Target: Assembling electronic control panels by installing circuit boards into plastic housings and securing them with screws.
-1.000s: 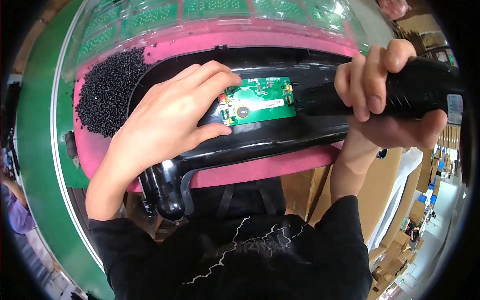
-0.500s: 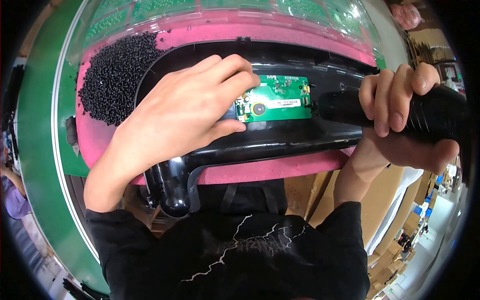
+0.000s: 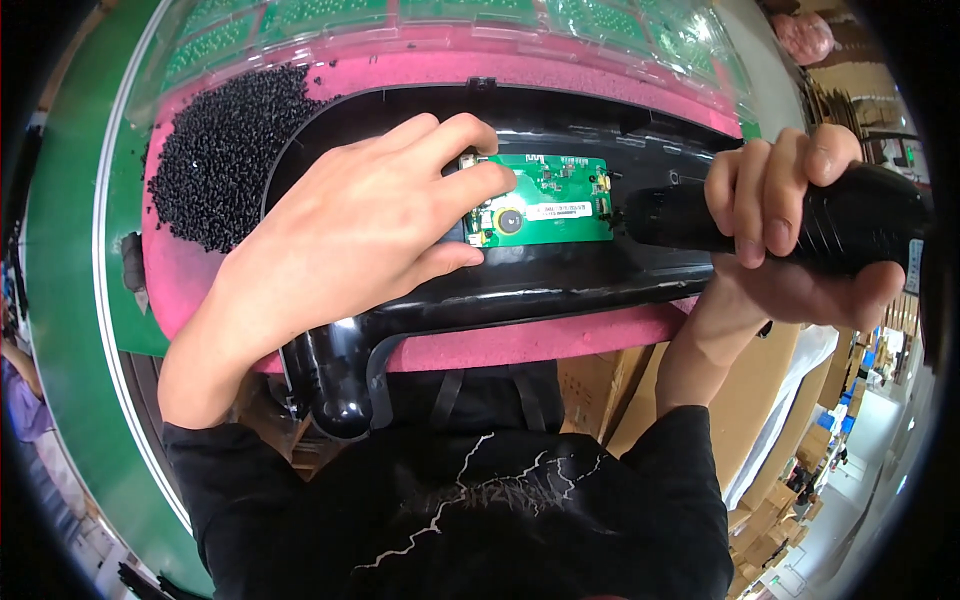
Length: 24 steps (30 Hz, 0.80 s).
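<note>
A green circuit board [image 3: 555, 200] with a white label and a round component lies inside a long black plastic housing [image 3: 480, 295]. My left hand [image 3: 370, 215] steadies the board at its left end, thumb on the near corner, index finger bent onto its face and another finger at the far edge. Wrapped in the fingers of my right hand [image 3: 790, 210] is a black electric screwdriver [image 3: 850, 225], held almost level. Its slim tip points left and meets the board's right end. Whether a screw sits under the tip is too small to tell.
A pile of small black screws [image 3: 225, 160] lies beyond my left forearm on the pink mat [image 3: 520, 340]. At the back stand clear plastic trays [image 3: 400, 20] of green boards. The housing's stubby arm [image 3: 340, 400] overhangs the mat's near edge. Cardboard [image 3: 690, 380] is at lower right.
The whole view has shifted slightly left. My left index finger has slid a little toward me on the board, baring its far left corner. The screwdriver stays at the board's right end.
</note>
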### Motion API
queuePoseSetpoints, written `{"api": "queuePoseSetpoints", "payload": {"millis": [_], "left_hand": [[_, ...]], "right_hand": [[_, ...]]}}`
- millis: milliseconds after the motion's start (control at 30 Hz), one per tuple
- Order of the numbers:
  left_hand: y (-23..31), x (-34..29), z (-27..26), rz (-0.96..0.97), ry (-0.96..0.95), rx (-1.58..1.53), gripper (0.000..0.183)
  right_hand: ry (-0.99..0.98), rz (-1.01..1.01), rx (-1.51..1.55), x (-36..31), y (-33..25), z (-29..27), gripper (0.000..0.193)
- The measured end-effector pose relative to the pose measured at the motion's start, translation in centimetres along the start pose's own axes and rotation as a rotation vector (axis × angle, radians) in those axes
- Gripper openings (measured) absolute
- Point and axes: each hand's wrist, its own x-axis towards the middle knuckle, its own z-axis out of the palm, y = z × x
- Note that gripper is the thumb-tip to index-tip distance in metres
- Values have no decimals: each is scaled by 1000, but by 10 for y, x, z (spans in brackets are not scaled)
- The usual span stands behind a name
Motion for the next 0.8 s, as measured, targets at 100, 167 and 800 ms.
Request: {"api": "queuePoseSetpoints", "payload": {"millis": [100, 167, 800], "left_hand": [[0, 0, -1, 16, 14, 19, 53], [4, -1, -2, 1, 17, 28, 53], [-15, 6, -18, -97, 226, 229, 40]], "right_hand": [[-40, 5, 14, 4, 5, -2, 75], [-218, -25, 31, 10, 8, -5, 73], [42, 64, -16, 0, 3, 20, 72]]}}
